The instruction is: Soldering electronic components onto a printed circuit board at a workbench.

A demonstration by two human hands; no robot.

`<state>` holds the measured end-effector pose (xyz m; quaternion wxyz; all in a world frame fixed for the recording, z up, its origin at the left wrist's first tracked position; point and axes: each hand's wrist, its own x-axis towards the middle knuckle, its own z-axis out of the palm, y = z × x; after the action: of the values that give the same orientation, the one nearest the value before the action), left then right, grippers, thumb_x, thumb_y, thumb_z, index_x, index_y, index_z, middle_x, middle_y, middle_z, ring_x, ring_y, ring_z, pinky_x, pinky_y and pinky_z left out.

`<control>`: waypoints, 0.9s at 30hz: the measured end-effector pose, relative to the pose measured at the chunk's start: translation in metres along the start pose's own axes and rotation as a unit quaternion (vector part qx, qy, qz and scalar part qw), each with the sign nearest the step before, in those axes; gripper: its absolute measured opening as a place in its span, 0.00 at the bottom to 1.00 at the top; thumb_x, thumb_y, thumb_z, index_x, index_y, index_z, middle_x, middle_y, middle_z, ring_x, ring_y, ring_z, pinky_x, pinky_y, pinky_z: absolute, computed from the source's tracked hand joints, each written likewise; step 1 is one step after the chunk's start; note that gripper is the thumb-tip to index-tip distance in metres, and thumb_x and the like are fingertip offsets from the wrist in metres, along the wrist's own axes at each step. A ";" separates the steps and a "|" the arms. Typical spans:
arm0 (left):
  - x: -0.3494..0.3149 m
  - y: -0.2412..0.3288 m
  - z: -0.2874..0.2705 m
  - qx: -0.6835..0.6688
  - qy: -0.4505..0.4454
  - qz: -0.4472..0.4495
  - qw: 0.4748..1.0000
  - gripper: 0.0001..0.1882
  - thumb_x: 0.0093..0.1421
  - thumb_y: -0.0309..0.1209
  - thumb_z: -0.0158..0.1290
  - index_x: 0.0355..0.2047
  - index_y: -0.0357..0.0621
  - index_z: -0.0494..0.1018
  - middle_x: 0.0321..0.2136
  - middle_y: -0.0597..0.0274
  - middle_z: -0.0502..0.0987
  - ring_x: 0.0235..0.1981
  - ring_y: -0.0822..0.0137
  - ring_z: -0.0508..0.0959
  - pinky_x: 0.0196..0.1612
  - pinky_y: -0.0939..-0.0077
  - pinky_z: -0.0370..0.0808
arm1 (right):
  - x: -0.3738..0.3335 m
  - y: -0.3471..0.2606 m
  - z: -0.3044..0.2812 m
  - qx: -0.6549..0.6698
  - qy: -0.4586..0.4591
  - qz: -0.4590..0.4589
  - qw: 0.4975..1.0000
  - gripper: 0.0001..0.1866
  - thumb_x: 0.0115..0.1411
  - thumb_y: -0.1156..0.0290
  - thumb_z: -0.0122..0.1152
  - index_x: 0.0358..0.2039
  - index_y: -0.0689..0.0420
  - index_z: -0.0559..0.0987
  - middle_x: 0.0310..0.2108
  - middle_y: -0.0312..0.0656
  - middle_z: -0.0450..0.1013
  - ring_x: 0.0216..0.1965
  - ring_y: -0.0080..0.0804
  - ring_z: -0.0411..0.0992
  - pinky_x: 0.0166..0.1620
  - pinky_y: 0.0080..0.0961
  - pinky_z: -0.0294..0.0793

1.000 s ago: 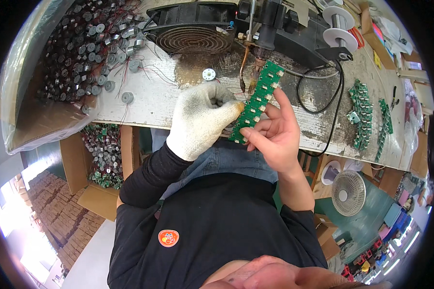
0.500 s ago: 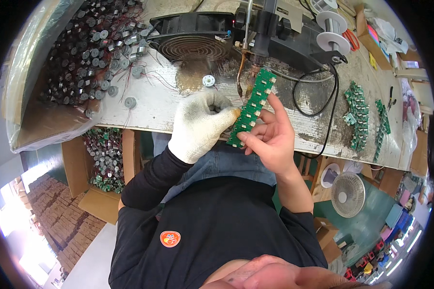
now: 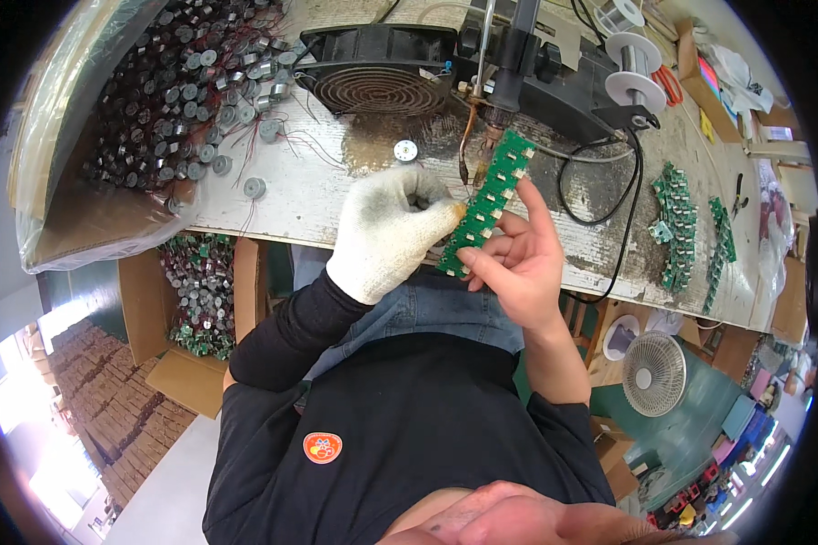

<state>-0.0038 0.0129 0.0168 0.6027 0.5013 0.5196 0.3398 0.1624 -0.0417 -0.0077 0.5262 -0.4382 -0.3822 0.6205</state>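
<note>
My right hand, bare, grips a long green circuit board strip carrying a row of small white connectors. The strip is tilted, its upper end leaning right. In a white glove, my left hand is closed in a pinch at the strip's left edge; its fingertips hide whatever lies between them. Just beyond the hands, a soldering tool on a stand points down, with a thin copper-coloured tube beside it ending close to the strip. A small round motor lies on the bench past the gloved hand.
Many small motors with thin wires are heaped at the left, with one loose motor nearby. A black fan and solder spools stand at the back. More green strips lie right, past a black cable.
The view has shifted slightly, so the bench contents appear a little further right. Both hands keep the same hold at the strip.
</note>
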 end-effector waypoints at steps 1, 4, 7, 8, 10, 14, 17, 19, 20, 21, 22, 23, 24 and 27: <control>0.000 -0.002 0.001 0.000 0.001 -0.008 1.000 0.10 0.52 0.29 0.58 0.24 0.33 0.74 0.18 0.64 0.74 0.21 0.80 0.71 0.23 0.82 0.69 | -0.001 0.001 0.000 0.002 0.002 0.002 1.000 0.46 0.50 0.89 0.61 0.66 0.60 0.47 0.41 0.50 0.72 0.28 0.22 0.75 0.25 0.14 0.76; -0.001 -0.005 0.000 0.004 0.005 -0.011 1.000 0.10 0.52 0.29 0.58 0.24 0.33 0.74 0.18 0.65 0.74 0.21 0.80 0.71 0.23 0.82 0.69 | -0.002 0.001 0.000 0.005 0.003 0.009 1.000 0.46 0.50 0.89 0.61 0.66 0.60 0.47 0.41 0.50 0.72 0.28 0.22 0.75 0.25 0.14 0.76; -0.002 -0.009 -0.001 0.008 0.006 -0.011 1.000 0.10 0.52 0.30 0.58 0.24 0.33 0.74 0.18 0.65 0.74 0.21 0.80 0.71 0.23 0.82 0.69 | -0.003 0.002 -0.001 0.005 0.000 0.012 1.000 0.46 0.50 0.89 0.61 0.66 0.60 0.47 0.40 0.50 0.72 0.28 0.22 0.75 0.25 0.14 0.76; -0.001 -0.010 -0.001 0.008 0.004 -0.014 1.000 0.10 0.52 0.30 0.58 0.24 0.33 0.74 0.18 0.65 0.74 0.21 0.80 0.71 0.23 0.82 0.69 | -0.003 0.002 -0.001 0.003 -0.003 0.011 1.000 0.46 0.50 0.89 0.61 0.66 0.60 0.47 0.40 0.50 0.72 0.28 0.22 0.75 0.25 0.14 0.76; -0.001 -0.005 0.001 -0.003 0.003 -0.025 1.000 0.10 0.52 0.30 0.58 0.24 0.33 0.74 0.18 0.65 0.74 0.21 0.80 0.71 0.24 0.82 0.69 | -0.002 0.003 -0.002 0.002 -0.001 0.013 1.000 0.46 0.50 0.89 0.61 0.66 0.60 0.47 0.40 0.50 0.72 0.28 0.22 0.75 0.25 0.15 0.76; 0.001 -0.004 0.001 -0.008 -0.009 -0.039 0.999 0.10 0.53 0.30 0.58 0.25 0.33 0.74 0.18 0.65 0.74 0.21 0.81 0.71 0.23 0.83 0.68 | -0.002 0.004 -0.004 -0.004 0.004 0.010 1.000 0.46 0.50 0.89 0.61 0.66 0.60 0.47 0.39 0.50 0.72 0.27 0.22 0.74 0.25 0.15 0.76; 0.002 -0.004 -0.002 0.004 -0.016 -0.020 1.000 0.10 0.53 0.29 0.59 0.29 0.33 0.74 0.21 0.64 0.75 0.21 0.79 0.72 0.25 0.81 0.71 | 0.000 0.003 -0.002 0.002 0.013 0.006 1.000 0.46 0.50 0.88 0.61 0.66 0.60 0.47 0.38 0.48 0.72 0.27 0.22 0.74 0.25 0.15 0.76; -0.007 -0.006 -0.003 0.062 0.013 0.029 0.998 0.12 0.52 0.29 0.61 0.31 0.33 0.74 0.23 0.60 0.77 0.22 0.75 0.75 0.27 0.79 0.74 | 0.000 0.003 -0.003 0.002 0.010 0.000 1.000 0.46 0.50 0.88 0.61 0.66 0.60 0.47 0.38 0.48 0.72 0.27 0.22 0.74 0.25 0.15 0.76; -0.012 -0.010 -0.011 0.141 0.015 0.084 0.986 0.16 0.47 0.26 0.62 0.35 0.34 0.73 0.30 0.54 0.77 0.28 0.66 0.79 0.34 0.75 0.76 | 0.000 0.002 -0.003 0.001 0.005 -0.004 1.000 0.46 0.51 0.88 0.61 0.66 0.59 0.47 0.39 0.48 0.72 0.27 0.22 0.74 0.25 0.15 0.76; -0.014 -0.013 -0.019 0.222 0.034 0.165 0.960 0.18 0.45 0.25 0.62 0.37 0.35 0.72 0.35 0.52 0.75 0.34 0.61 0.78 0.38 0.73 0.76 | 0.002 0.001 -0.002 0.001 0.002 -0.008 1.000 0.46 0.51 0.88 0.61 0.66 0.59 0.47 0.39 0.48 0.72 0.27 0.22 0.74 0.25 0.15 0.76; -0.016 -0.015 -0.025 0.303 0.054 0.242 0.920 0.21 0.43 0.24 0.62 0.39 0.36 0.71 0.39 0.49 0.73 0.39 0.56 0.77 0.42 0.70 0.75 | 0.003 0.000 -0.001 -0.014 0.017 0.007 1.000 0.46 0.50 0.88 0.62 0.66 0.59 0.47 0.40 0.48 0.71 0.27 0.22 0.74 0.24 0.16 0.75; -0.017 -0.019 -0.029 0.319 0.046 0.247 0.914 0.26 0.41 0.23 0.61 0.43 0.38 0.69 0.45 0.48 0.69 0.48 0.49 0.72 0.50 0.64 0.71 | 0.004 -0.001 -0.001 -0.028 0.030 0.021 0.999 0.46 0.50 0.88 0.62 0.66 0.59 0.47 0.40 0.48 0.71 0.26 0.22 0.73 0.24 0.16 0.75; -0.014 -0.021 -0.032 0.320 0.044 0.277 0.905 0.25 0.41 0.23 0.61 0.43 0.39 0.69 0.46 0.47 0.69 0.49 0.49 0.71 0.51 0.63 0.70 | 0.005 0.003 -0.004 -0.023 0.024 0.009 0.999 0.46 0.51 0.87 0.61 0.66 0.58 0.47 0.43 0.49 0.70 0.26 0.22 0.73 0.23 0.15 0.74; -0.010 -0.019 -0.040 0.302 0.053 0.317 0.898 0.23 0.42 0.22 0.61 0.42 0.40 0.71 0.49 0.46 0.69 0.51 0.48 0.70 0.54 0.62 0.68 | 0.007 -0.004 -0.003 -0.025 0.062 0.004 0.998 0.43 0.54 0.86 0.58 0.66 0.59 0.47 0.43 0.51 0.70 0.24 0.23 0.73 0.21 0.15 0.73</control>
<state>-0.0473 0.0086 0.0031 0.2545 0.7788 0.4415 0.3658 0.1661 -0.0337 -0.0056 0.5356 -0.4901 -0.3624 0.5845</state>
